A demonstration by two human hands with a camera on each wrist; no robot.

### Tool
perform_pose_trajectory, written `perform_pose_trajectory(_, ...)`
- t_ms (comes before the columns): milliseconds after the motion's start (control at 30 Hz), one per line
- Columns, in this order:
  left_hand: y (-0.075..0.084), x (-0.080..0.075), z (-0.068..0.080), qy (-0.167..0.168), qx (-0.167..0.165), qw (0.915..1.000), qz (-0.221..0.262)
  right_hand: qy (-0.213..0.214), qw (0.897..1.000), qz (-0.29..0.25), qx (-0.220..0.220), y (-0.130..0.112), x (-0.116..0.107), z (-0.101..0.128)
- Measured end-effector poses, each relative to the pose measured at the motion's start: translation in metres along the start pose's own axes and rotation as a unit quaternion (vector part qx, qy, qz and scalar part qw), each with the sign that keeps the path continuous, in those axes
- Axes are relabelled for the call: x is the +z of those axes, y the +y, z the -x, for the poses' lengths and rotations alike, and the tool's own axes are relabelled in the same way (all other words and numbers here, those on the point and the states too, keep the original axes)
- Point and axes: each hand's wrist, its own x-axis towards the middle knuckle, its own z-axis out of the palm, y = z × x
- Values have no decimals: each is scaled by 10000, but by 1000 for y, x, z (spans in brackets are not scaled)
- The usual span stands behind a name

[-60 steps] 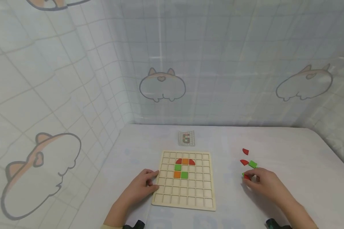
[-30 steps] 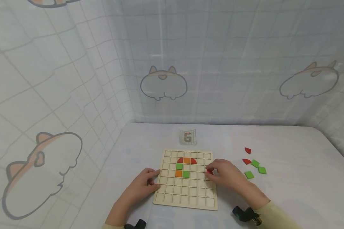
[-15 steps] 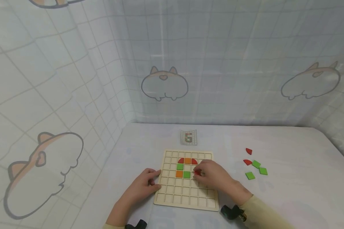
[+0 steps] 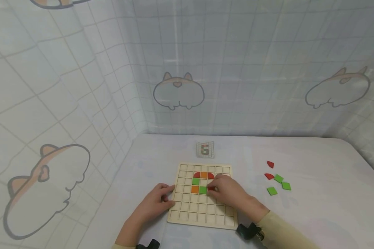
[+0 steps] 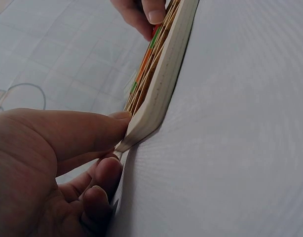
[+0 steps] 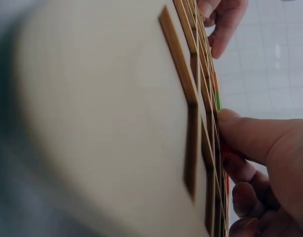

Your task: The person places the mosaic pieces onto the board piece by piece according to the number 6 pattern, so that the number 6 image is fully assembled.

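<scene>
A pale wooden grid board lies on the white table. Set in its cells are two red quarter-round tiles, two orange square tiles and two green square tiles. My left hand touches the board's left edge with thumb and forefinger spread apart. Over the board, my right hand pinches a red tile between thumb and fingers, just right of the lower green tile. Most of that tile is hidden by the fingers. The left wrist view shows the left thumb resting at the board's side.
To the right lie two loose red quarter-round tiles and several green square tiles. Behind the board is a small printed grid card with a coloured figure. A patterned curtain stands behind the table.
My right hand has picked up a red tile from the loose pieces at right and carried it left over the board, beside the lower green tile. The left hand stays at the board's edge.
</scene>
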Motion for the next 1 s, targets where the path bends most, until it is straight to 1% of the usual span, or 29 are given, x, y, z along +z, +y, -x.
perform_pose_trajectory(333,-2,1,-1,65,42,10000,-14,-52,9997,-236,89,-1,1,-2)
perform_pose_trajectory(533,-2,1,0,43,0,10000,31,-143,9997,-173,50,-3,-1,0)
perform_pose_trajectory(733,-2,0,0,33,51,10000,14,-216,9991,-137,341,-4,-9,10)
perform_pose_trajectory(900,-2,0,0,48,22,10000,-54,-308,9976,-176,594,1,-19,25)
perform_pose_trajectory(1000,-3,1,0,53,-8,10000,-52,-295,9964,-171,780,6,-26,36)
